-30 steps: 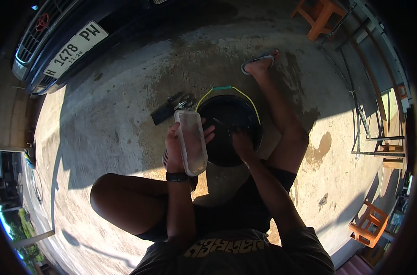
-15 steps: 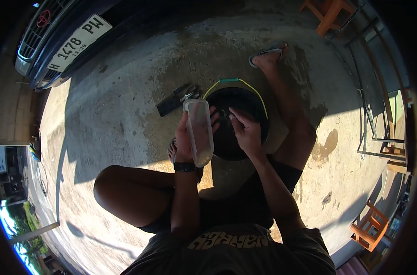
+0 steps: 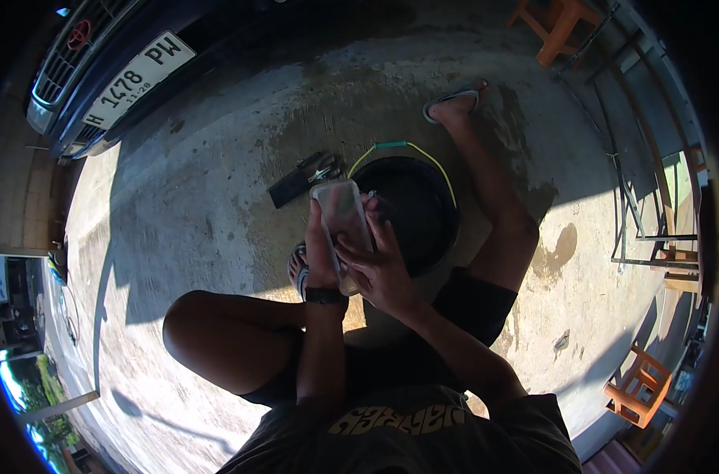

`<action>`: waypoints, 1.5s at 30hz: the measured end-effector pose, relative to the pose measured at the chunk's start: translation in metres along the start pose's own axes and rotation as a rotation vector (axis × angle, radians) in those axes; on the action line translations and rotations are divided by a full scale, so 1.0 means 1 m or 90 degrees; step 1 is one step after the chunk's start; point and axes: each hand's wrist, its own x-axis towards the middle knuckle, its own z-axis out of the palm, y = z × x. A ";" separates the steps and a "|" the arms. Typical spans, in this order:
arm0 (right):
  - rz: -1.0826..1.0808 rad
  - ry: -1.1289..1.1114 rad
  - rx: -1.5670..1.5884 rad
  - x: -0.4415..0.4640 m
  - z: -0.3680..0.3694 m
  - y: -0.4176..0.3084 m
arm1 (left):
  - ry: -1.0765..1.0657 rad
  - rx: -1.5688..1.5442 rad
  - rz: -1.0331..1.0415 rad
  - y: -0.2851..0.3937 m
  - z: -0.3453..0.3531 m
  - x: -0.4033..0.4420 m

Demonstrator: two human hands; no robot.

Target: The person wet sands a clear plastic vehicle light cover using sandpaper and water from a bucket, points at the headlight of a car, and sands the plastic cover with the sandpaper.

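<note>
A clear rectangular plastic container (image 3: 340,199) with rounded corners lies tilted along my left hand (image 3: 318,251). The palm supports it from below and its left side, and some fingertips come round its far right edge. Across the container's lower right part reaches my right hand (image 3: 382,272). Its fingers are spread and touch the plastic, partly covering it. Just beyond the hands stands a black bucket (image 3: 427,237) with a yellow wire handle and green grip. To the bucket's left, on the ground, are a dark block-shaped thing (image 3: 290,189) and a shiny metal item (image 3: 325,171).
Wet patches mark the concrete floor (image 3: 209,197). A parked car's front with its number plate (image 3: 140,80) is at upper left. Orange stools (image 3: 638,385) and a dark metal frame (image 3: 652,238) stand on the right. My bent legs flank the bucket.
My right hand has moved left and down from over the bucket onto the container, its pinched fingers now spread. The container has tilted slightly in my left hand.
</note>
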 end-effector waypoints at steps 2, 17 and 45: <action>-0.024 -0.072 0.009 -0.033 0.001 -0.012 | 0.026 -0.028 0.008 0.003 -0.003 -0.001; 0.031 0.013 -0.005 -0.028 0.003 -0.011 | 0.025 0.022 0.031 0.011 0.001 0.000; -0.027 0.038 -0.051 -0.002 -0.018 -0.023 | -0.099 -0.034 -0.027 0.006 0.025 -0.014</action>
